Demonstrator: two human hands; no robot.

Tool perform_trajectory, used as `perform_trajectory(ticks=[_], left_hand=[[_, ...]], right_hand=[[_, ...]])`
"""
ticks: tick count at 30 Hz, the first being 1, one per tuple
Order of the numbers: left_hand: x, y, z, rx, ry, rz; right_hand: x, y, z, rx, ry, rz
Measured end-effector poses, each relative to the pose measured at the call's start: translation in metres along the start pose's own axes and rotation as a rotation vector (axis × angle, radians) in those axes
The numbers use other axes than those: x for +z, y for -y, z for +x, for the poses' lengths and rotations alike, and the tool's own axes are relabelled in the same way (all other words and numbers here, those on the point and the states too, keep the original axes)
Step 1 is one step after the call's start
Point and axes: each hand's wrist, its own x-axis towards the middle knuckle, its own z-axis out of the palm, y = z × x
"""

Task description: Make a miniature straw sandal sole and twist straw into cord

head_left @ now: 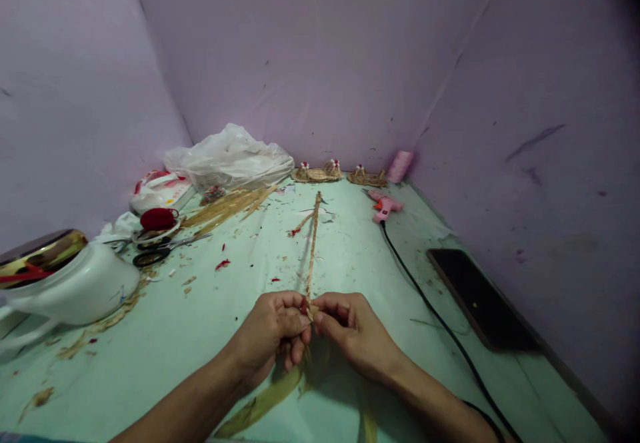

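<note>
A thin braided straw cord [313,250] runs away from me along the table, with a short side strand near its far end. My left hand [283,330] pinches the cord's near end between thumb and fingers. Touching the same spot from the right, my right hand [350,326] also grips the braid with thumb and forefinger. Loose flat straw strips [265,403] hang from the braid below the hands toward the front edge.
Scissors [153,255], red yarn [157,218], a white pot [95,283], straw [225,206] and a plastic bag [233,156] lie left. A pink glue gun [384,206] with black cord and a phone [480,296] lie right. Woven pieces [317,174] stand at the back.
</note>
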Motion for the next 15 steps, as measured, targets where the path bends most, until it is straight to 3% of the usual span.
perform_trajectory(ticks=[9,15], left_hand=[[-0.003,0.001,0.003,0.002,-0.08,0.078],[-0.006,0.001,0.006,-0.062,-0.107,0.294]], right_hand=[[-0.001,-0.002,0.002,0.068,-0.062,-0.117],[-0.003,-0.008,-0.003,-0.007,-0.084,-0.419]])
